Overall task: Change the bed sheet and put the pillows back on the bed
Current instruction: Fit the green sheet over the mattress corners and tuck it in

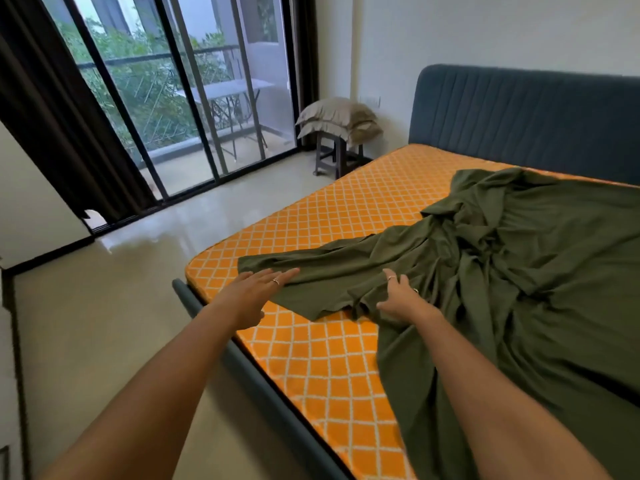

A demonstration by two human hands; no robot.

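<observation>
Two bare forearms reaching in from the near edge toward the bed. Left hand [258, 289] flat, fingers straight and together, tips resting on the near-left corner flap of an olive-green bed sheet [519, 271]. Right hand [403, 299] just to the right, fingers curled into a bunched fold of the same sheet, gripping it; rings visible on both hands. Sheet lying crumpled and half spread over the right part of an orange mattress [329, 358] with a white diamond grid, its near end hanging off the near-right edge, its far end reaching close to the headboard. Left and near-left stretches of mattress bare. Dark blue bed frame rail [249, 372] running along the mattress's left edge. Glossy pale floor [104, 323] to the left. Farther back, padded blue headboard [526, 119] against the wall. Left of it, in the far corner, two beige pillows [337, 124] stacked on a dark stool [332, 157], well apart from the hands. Far left, sliding glass doors [180, 98] with dark frames and a dark curtain [52, 116], balcony and greenery beyond.
</observation>
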